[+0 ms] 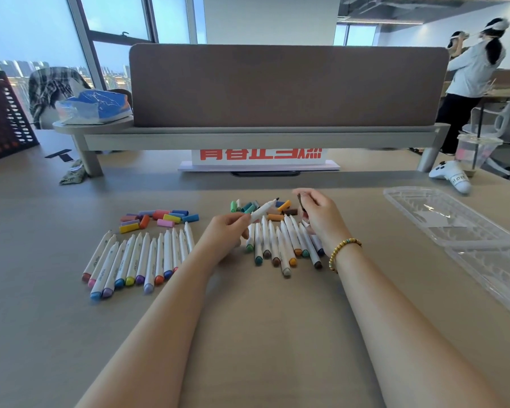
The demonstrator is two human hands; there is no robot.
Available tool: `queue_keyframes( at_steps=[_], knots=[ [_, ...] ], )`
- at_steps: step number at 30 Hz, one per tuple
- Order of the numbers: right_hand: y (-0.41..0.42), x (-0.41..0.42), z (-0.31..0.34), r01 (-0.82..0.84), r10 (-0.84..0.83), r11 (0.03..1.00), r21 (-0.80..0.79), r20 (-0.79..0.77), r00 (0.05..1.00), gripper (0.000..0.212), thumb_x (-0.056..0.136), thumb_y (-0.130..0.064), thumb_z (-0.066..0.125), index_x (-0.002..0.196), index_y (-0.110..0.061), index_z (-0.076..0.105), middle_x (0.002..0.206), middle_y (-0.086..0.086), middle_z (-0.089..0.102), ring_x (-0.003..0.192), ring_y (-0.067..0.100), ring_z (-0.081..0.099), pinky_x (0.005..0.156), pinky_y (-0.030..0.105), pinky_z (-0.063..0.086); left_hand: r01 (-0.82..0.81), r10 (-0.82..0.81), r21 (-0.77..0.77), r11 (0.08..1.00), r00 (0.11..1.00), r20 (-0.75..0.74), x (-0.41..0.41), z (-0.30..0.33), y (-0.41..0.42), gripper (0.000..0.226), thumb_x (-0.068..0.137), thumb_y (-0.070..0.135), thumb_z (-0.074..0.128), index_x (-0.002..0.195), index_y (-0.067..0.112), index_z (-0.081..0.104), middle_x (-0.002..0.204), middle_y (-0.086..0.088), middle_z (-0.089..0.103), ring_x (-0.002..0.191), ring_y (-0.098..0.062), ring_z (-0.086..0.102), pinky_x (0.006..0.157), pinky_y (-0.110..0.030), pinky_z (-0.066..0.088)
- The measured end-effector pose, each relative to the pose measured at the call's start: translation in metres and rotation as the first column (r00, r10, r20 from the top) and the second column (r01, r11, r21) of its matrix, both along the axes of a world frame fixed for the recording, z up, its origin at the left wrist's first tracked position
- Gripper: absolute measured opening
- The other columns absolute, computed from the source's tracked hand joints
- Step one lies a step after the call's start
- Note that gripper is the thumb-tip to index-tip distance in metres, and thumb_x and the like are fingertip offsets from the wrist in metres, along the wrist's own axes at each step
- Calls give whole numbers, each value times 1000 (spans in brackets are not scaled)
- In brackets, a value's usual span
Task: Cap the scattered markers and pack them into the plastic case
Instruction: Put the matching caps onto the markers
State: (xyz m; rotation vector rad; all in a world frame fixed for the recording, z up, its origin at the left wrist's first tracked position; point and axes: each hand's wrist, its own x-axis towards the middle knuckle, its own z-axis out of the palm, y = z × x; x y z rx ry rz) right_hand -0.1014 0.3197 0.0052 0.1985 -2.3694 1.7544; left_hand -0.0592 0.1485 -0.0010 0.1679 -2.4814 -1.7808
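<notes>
Head view: left hand (pixel 228 228) pinches an uncapped marker (pixel 261 210), dark tip raised toward the right hand (pixel 320 214), which pinches a dark cap (pixel 301 201) at its fingertips. Landmark: case (pixel 442 216), clear, open, lying on the desk (pixel 262 304). Just left of the case, under both hands, lies one marker row (pixel 283 245) with loose caps (pixel 277 210) behind it. Farther left of the case lie a second marker row (pixel 139 260) and a second cap pile (pixel 159 219). Right wrist carries a bead bracelet (pixel 342 250).
</notes>
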Motion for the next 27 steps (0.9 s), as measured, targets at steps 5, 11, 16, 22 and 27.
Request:
queue_keyframes(
  at_steps=[5, 11, 16, 22, 27],
  knots=[
    [0, 2, 0, 4, -4, 1000, -21, 0, 1000, 11, 97, -23, 49, 102, -14, 52, 81, 0, 53, 65, 9, 46, 53, 17, 40, 81, -89, 114, 990, 994, 67, 4, 3, -4, 22, 97, 29, 49, 108, 17, 64, 70, 5, 62, 50, -8, 39, 41, -15, 32],
    [3, 5, 1, 12, -9, 992, -129, 21, 1000, 23, 100, -20, 40, 97, -11, 62, 67, -2, 48, 58, 9, 40, 51, 19, 35, 95, -101, 103, 990, 993, 58, 7, 5, -3, 20, 97, 27, 49, 89, 23, 66, 70, 6, 65, 49, -5, 41, 41, -15, 32],
    [0, 6, 2, -11, 13, 995, -101, 22, 1000, 27, 100, -18, 39, 95, -12, 64, 74, -3, 54, 61, 8, 42, 53, 19, 36, 159, -162, 53, 986, 985, 63, 8, 5, -2, 24, 97, 27, 49, 87, 23, 70, 73, 7, 72, 50, -3, 43, 45, -15, 35],
    [-5, 4, -2, -86, 86, 996, -8, 20, 996, 28, 100, -21, 41, 103, -14, 68, 82, 0, 60, 65, 7, 45, 52, 13, 39, 231, -231, 12, 973, 966, 116, 10, 7, -3, 21, 94, 33, 53, 96, 19, 69, 80, 4, 74, 59, -5, 55, 59, -18, 45],
    [-9, 5, -1, -130, 130, 991, 16, -5, 992, 28, 99, -21, 45, 115, -11, 66, 74, -12, 53, 65, 1, 42, 59, 11, 35, 315, -325, 83, 946, 930, 174, 14, 12, -4, 28, 96, 32, 50, 89, 12, 68, 62, 2, 63, 56, -8, 56, 60, -19, 48]
  ],
)
